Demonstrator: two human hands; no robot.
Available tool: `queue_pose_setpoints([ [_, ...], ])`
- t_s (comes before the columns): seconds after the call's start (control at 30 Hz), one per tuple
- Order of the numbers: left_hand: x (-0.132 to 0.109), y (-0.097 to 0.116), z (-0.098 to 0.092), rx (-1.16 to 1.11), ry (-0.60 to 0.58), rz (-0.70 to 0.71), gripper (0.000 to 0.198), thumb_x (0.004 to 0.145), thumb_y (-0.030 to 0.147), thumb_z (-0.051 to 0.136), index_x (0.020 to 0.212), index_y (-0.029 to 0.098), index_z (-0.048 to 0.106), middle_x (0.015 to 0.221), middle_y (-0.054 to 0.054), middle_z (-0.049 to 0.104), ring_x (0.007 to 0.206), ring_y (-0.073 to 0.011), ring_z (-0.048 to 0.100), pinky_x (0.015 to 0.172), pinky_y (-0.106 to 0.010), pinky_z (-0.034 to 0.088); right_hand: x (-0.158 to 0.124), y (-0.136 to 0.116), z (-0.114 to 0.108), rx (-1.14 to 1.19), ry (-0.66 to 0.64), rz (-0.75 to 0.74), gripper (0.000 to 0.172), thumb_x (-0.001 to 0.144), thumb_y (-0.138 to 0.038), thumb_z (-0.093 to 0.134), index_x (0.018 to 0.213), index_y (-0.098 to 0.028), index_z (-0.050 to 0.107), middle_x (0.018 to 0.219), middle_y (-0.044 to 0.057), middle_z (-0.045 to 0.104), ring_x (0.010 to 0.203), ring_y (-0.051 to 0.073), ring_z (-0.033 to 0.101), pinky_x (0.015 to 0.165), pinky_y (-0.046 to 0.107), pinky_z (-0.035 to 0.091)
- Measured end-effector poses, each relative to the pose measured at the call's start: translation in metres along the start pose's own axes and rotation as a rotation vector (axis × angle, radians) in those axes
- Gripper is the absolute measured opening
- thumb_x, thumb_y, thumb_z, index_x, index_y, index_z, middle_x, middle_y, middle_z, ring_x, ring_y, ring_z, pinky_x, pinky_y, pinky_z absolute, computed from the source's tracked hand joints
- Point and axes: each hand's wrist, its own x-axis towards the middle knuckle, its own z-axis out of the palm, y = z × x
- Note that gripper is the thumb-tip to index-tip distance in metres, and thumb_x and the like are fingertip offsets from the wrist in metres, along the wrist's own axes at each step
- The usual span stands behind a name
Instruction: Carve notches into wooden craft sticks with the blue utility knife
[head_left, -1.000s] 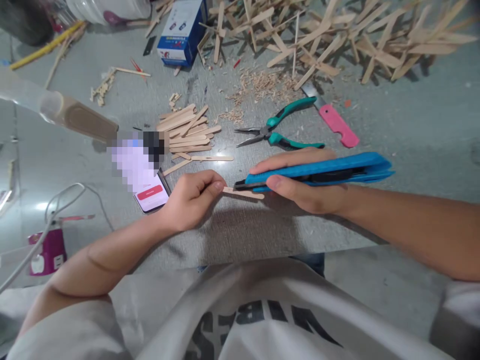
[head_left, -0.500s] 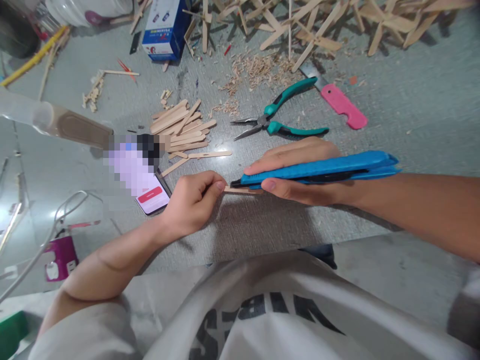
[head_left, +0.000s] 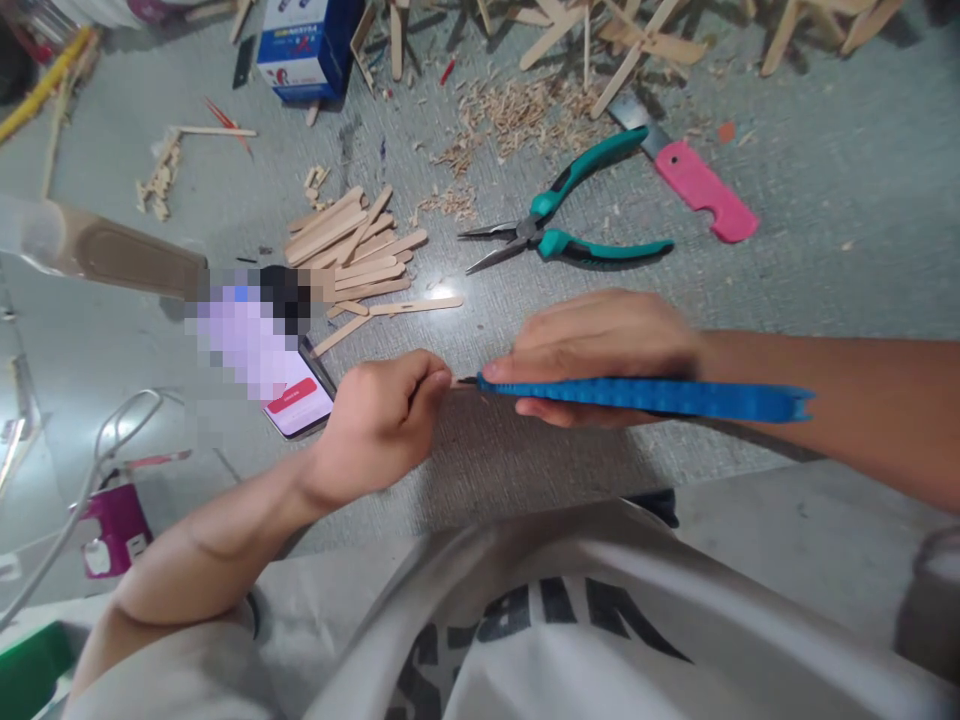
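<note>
My left hand (head_left: 390, 425) is closed, pinching one end of a wooden craft stick (head_left: 463, 386) between thumb and bent forefinger. Only a short stretch of the stick shows between my two hands. In my right hand (head_left: 600, 335) is a blue utility knife (head_left: 645, 396), gripped with its dark tip against or just over the stick. The knife's narrow edge faces up, and its tail reaches back over my right wrist. Left of centre, beyond my left hand, lies a pile of craft sticks (head_left: 352, 245).
Needle-nose pliers (head_left: 531, 232) lie spread beyond my right hand, with a pink-handled knife (head_left: 705, 190) beside them. A phone (head_left: 300, 405) is by my left wrist. Wood shavings (head_left: 517, 115), a blue box (head_left: 304, 50) and joined stick shapes (head_left: 645, 45) are at the back.
My right hand has rolled the utility knife so its narrow edge faces up, and its tip has come slightly lower. My left hand keeps its pinch. The whole view has shifted a little.
</note>
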Motion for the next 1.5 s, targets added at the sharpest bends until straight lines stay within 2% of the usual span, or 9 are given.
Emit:
queue_pose_setpoints([
  [0.13,-0.001,0.0,0.0,0.054,-0.022,0.046,0.028,0.104,0.026,0.05,0.084,0.017,0.068,0.063,0.001,0.063,0.056,-0.011,0.05,0.057,-0.026,0.033,0.002,0.006,-0.001,-0.027,-0.017,-0.089,0.021,0.104,-0.027,0.067,0.118,-0.024,0.082,0.087,0.002,0.083,0.075,0.009,0.074,0.075,0.019,0.055],
  [0.27,0.003,0.0,-0.003,0.029,-0.079,-0.021,0.028,0.102,0.026,0.051,0.083,0.018,0.068,0.066,0.001,0.066,0.06,-0.0117,0.053,0.059,-0.026,0.036,0.001,0.011,-0.003,0.043,-0.069,0.004,0.023,0.102,-0.034,0.071,0.123,-0.031,0.082,0.093,-0.002,0.085,0.083,0.007,0.078,0.082,0.017,0.058],
  [0.4,0.006,0.0,-0.005,-0.017,-0.096,-0.059,0.028,0.102,0.027,0.051,0.082,0.018,0.07,0.069,0.0,0.068,0.063,-0.0123,0.056,0.062,-0.026,0.039,0.001,0.01,-0.007,0.053,-0.017,0.013,0.024,0.103,-0.033,0.069,0.122,-0.026,0.082,0.097,0.0,0.085,0.087,0.005,0.078,0.085,0.014,0.056],
  [0.57,0.006,-0.001,-0.005,-0.039,-0.07,-0.045,0.028,0.101,0.026,0.053,0.079,0.018,0.07,0.066,0.0,0.068,0.061,-0.012,0.057,0.061,-0.026,0.04,0.003,0.004,-0.01,0.154,-0.111,0.21,0.026,0.101,-0.044,0.069,0.117,-0.03,0.084,0.1,-0.002,0.085,0.09,0.007,0.079,0.085,0.018,0.058],
  [0.9,0.005,-0.002,-0.003,-0.065,-0.06,-0.059,0.028,0.1,0.03,0.057,0.08,0.017,0.071,0.066,0.0,0.069,0.06,-0.0124,0.058,0.059,-0.026,0.042,0.0,0.002,-0.009,0.172,-0.059,0.177,0.024,0.099,-0.036,0.072,0.119,-0.03,0.084,0.095,-0.002,0.085,0.082,0.007,0.077,0.078,0.017,0.054],
  [1.07,0.004,-0.005,-0.001,-0.106,-0.005,-0.022,0.026,0.099,0.029,0.058,0.08,0.017,0.071,0.06,0.002,0.063,0.054,-0.01,0.051,0.054,-0.023,0.037,-0.003,0.005,-0.002,0.191,0.065,0.206,0.025,0.103,-0.043,0.069,0.117,-0.032,0.086,0.1,-0.002,0.086,0.083,0.011,0.079,0.076,0.02,0.058],
  [1.33,0.002,-0.005,0.002,-0.231,0.069,-0.032,0.021,0.097,0.023,0.059,0.078,0.018,0.067,0.056,0.004,0.058,0.051,-0.0094,0.046,0.051,-0.024,0.035,-0.006,-0.013,-0.004,0.253,0.146,0.554,0.03,0.099,-0.053,0.076,0.115,-0.031,0.088,0.108,-0.001,0.086,0.099,0.018,0.082,0.083,0.021,0.065],
  [1.4,0.002,-0.005,0.003,-0.277,0.075,-0.034,0.02,0.096,0.022,0.058,0.077,0.019,0.065,0.055,0.004,0.058,0.05,-0.0094,0.046,0.05,-0.023,0.034,-0.004,-0.016,-0.004,0.291,0.167,0.574,0.027,0.096,-0.049,0.079,0.113,-0.03,0.089,0.105,-0.001,0.086,0.096,0.018,0.082,0.082,0.02,0.065],
  [1.5,0.002,-0.004,0.004,-0.333,0.074,-0.04,0.02,0.097,0.023,0.059,0.078,0.019,0.065,0.056,0.003,0.061,0.05,-0.0098,0.049,0.049,-0.023,0.035,-0.003,-0.017,-0.004,0.339,0.179,0.615,0.029,0.095,-0.049,0.079,0.114,-0.03,0.089,0.093,0.0,0.085,0.081,0.018,0.081,0.068,0.021,0.063],
])
